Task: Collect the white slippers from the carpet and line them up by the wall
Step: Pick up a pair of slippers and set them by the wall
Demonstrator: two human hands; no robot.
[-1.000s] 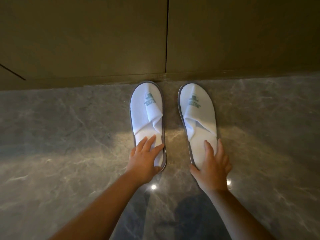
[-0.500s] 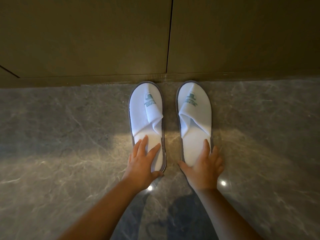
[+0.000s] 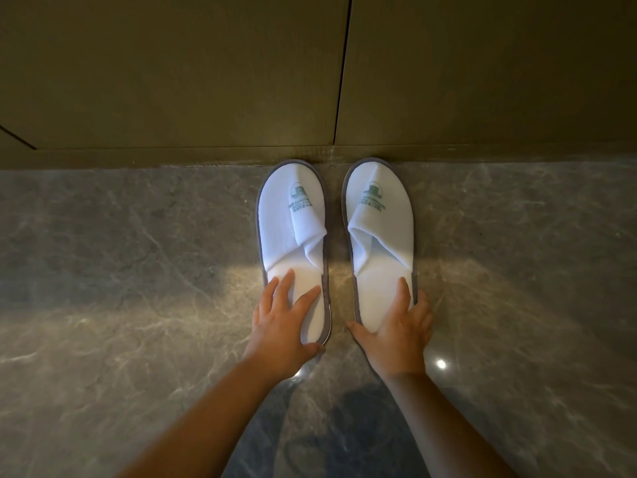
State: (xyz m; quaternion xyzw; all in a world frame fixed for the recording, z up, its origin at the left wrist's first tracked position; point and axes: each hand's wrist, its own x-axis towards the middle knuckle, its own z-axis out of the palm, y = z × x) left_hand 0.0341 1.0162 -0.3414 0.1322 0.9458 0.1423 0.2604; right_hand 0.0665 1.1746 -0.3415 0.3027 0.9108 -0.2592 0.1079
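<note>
Two white slippers with grey rims and green logos lie side by side on the marble floor, toes touching the wall's base. The left slipper (image 3: 291, 215) and the right slipper (image 3: 379, 219) are parallel, a narrow gap apart. My left hand (image 3: 282, 327) lies on the left slipper's heel, fingers spread on the insole and thumb hooked round the heel edge. On the heel of the other slipper rests my right hand (image 3: 396, 334), thumb along its inner rim and fingers over the outer rim.
The olive-brown panelled wall (image 3: 206, 81) runs across the top, with a vertical seam just above the slippers. Glossy grey marble floor (image 3: 120, 277) spreads left and right, with bright light reflections. No carpet is in view.
The right slipper was angled with its heel out to the right; my right hand has swung it in, so it lies straight and parallel to the left one. The left slipper has barely moved.
</note>
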